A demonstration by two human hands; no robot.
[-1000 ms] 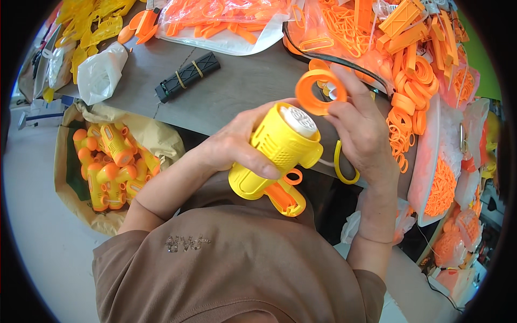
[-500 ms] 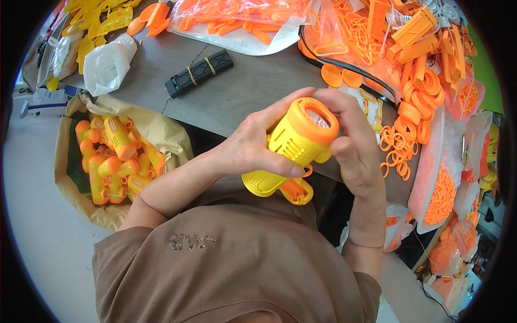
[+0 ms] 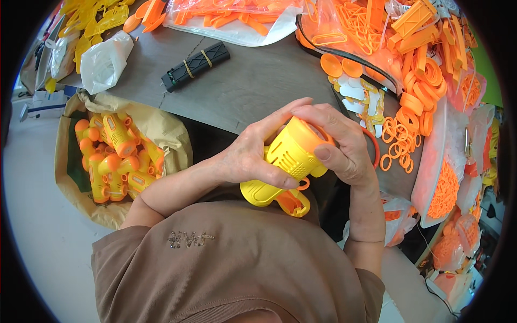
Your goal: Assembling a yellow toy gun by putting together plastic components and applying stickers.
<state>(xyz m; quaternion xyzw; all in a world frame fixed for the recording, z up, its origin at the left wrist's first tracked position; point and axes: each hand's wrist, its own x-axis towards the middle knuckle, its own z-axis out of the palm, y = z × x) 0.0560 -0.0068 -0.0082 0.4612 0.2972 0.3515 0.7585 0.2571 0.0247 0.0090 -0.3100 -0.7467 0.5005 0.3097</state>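
Note:
Held over my lap near the table edge is a yellow toy housing (image 3: 283, 161) with vent slots and an orange collar (image 3: 311, 137) at its upper end. My left hand (image 3: 245, 153) is wrapped round the yellow body, thumb across its near side. Over the collar my right hand (image 3: 344, 142) is closed, fingers on top and thumb against its side; its fingers cover much of the collar's face. An open yellow flap with an orange inside (image 3: 293, 203) hangs at the lower end.
At left, a brown paper bag (image 3: 177, 142) holds several yellow-orange toys. A black part with rubber bands (image 3: 196, 65) lies on the table (image 3: 258, 81). Orange rings (image 3: 401, 142), white-and-yellow pieces (image 3: 358, 94) and bags of orange parts crowd the right. A white plastic bag (image 3: 105, 62) stands back left.
My right hand has closed over the orange collar, covering the clear piece seen inside it before. The toy has dropped slightly toward me. My view has shifted a little.

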